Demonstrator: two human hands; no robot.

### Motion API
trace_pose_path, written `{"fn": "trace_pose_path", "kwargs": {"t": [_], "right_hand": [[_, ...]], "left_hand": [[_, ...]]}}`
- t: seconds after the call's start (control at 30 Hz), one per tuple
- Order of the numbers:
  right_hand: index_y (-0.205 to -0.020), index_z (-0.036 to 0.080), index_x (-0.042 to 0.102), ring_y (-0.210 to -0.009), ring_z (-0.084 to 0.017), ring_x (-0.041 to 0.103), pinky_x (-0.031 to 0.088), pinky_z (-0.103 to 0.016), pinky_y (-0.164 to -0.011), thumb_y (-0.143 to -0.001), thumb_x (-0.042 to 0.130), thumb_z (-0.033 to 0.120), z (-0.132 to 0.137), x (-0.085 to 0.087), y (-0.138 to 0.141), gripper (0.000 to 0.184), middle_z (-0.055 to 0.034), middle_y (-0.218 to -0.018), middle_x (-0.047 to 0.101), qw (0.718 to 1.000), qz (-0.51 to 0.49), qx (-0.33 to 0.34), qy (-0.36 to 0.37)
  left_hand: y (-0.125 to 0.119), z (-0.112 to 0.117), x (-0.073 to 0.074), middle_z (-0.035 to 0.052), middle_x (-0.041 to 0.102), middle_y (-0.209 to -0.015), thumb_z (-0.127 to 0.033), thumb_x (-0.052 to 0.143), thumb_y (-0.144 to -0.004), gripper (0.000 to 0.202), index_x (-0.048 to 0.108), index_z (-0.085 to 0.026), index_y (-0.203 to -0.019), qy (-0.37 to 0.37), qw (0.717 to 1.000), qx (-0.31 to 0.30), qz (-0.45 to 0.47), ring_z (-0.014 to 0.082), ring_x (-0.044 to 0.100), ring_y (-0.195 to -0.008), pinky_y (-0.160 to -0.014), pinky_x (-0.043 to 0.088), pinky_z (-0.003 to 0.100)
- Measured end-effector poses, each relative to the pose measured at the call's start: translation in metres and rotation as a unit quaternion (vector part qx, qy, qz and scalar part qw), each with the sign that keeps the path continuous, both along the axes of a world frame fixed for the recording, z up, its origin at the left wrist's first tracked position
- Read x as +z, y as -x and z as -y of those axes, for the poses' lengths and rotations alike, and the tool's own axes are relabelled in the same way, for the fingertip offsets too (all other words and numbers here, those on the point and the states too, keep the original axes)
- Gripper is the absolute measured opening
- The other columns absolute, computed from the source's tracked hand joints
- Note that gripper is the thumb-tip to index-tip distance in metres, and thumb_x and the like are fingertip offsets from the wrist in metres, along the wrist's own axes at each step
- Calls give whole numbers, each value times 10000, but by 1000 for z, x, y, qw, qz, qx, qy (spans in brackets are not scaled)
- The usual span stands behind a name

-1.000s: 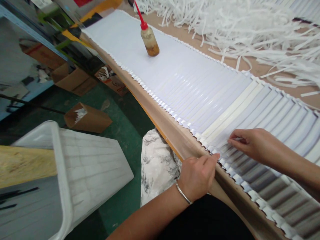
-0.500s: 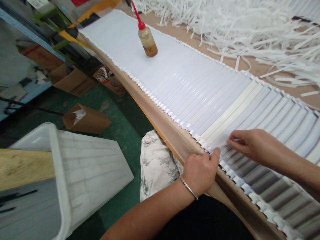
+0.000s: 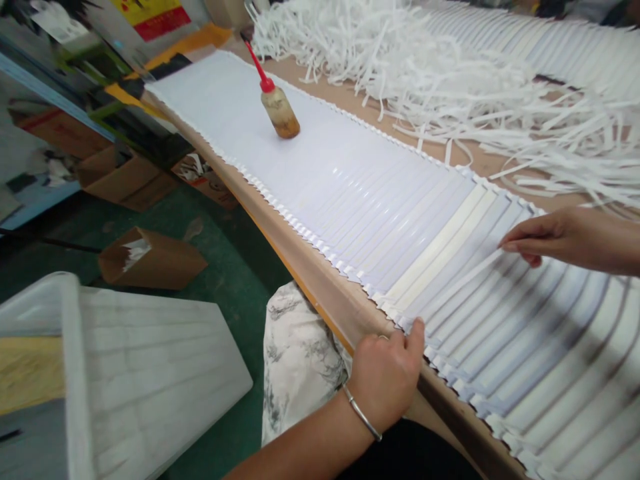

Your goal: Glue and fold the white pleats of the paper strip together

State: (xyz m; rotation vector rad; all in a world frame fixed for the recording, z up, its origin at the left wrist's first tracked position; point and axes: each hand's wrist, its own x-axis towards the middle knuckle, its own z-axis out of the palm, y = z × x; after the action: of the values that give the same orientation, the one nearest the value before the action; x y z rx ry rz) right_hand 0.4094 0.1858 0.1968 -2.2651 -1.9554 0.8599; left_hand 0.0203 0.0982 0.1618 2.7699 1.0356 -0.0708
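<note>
A thin, limp paper strip [image 3: 465,277] is pinched at its far end by the right hand [image 3: 560,237], while the sheets [image 3: 350,193] are pressed at the near table edge [image 3: 320,293] by the left hand [image 3: 387,377], nothing grasped.

Bright, even overhead light, soft glare on the glossy white sheets [image 3: 380,200], shadow darkening the sheets at lower right, motion blur (strongest at left edge) smearing the white bin [image 3: 150,380], wide-angle bending at the edges

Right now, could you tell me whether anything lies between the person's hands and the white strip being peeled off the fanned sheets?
Nothing visible does. The right hand pinches the far end of the strip, and the left hand presses the near edge of the sheets.
</note>
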Motion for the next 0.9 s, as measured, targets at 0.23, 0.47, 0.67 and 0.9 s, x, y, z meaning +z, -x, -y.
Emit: {"fn": "trace_pose_path", "kwargs": {"t": [0.23,0.47,0.67,0.9], "right_hand": [[-905,282,729,-725,-205,672,473,-349,-729,-864,643,577,-27,-6,-23,310,-19,-755,737,997,68,-12,22],[-908,227,762,-811,-229,689,470,-330,-731,-846,632,527,-32,-13,-15,332,-55,-872,789,996,82,10,-15],[-820,237,738,-776,-237,668,429,-331,-679,-804,665,547,-37,-18,-13,319,-57,-807,760,997,74,19,-22],[-947,225,717,-764,-215,665,442,-330,-722,-898,576,476,-38,-20,-45,292,-46,-806,751,997,56,-23,-44]], "left_hand": [[3,1,-2,10,685,-791,-142,695,-896,619,572,-153,-1503,-7,1000,6,14,221,709,-631,-572,574,357],[4,1,-4,-9,679,-779,-99,749,-805,690,601,-168,-1475,-32,999,7,25,220,693,-599,-533,561,351],[4,1,-7,-11,681,-786,-86,736,-798,692,599,-166,-1471,-35,999,7,26,220,688,-588,-516,555,356],[6,2,-10,-6,692,-771,-70,727,-755,708,619,-172,-1447,-52,998,9,41,217,681,-567,-500,538,339]]}}
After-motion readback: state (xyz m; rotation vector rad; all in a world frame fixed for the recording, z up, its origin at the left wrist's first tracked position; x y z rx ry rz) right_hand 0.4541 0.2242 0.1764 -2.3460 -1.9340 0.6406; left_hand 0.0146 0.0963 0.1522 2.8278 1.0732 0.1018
